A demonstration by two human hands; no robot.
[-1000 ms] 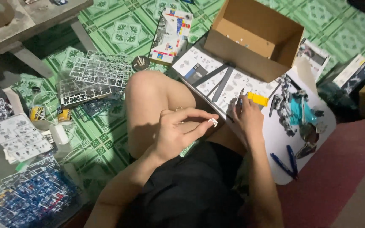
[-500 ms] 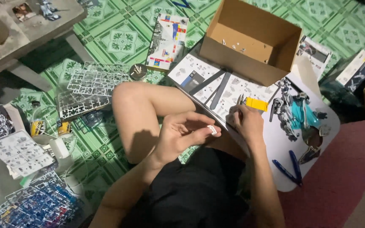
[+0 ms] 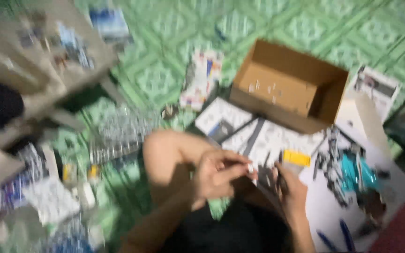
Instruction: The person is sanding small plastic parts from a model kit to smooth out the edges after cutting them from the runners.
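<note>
The view is blurred by motion. My left hand (image 3: 216, 178) is raised over my bent knee, its fingertips pinching a small white plastic part (image 3: 250, 167). My right hand (image 3: 290, 191) rests lower on the instruction sheet (image 3: 263, 138), closed around a thin dark tool, next to a yellow piece (image 3: 297, 158). A partly built grey and teal model figure (image 3: 350, 171) lies on white paper to the right of my right hand.
An open cardboard box (image 3: 289, 86) stands beyond the sheet. Clear and grey part frames (image 3: 118, 136) lie on the green patterned floor to the left. A low wooden table (image 3: 38, 56) stands at upper left. Blue pens (image 3: 333, 239) lie at lower right.
The camera has swung down and to the left, so everything sits lower and further right in view. Both hands hold the same pose with the white part and the tool.
</note>
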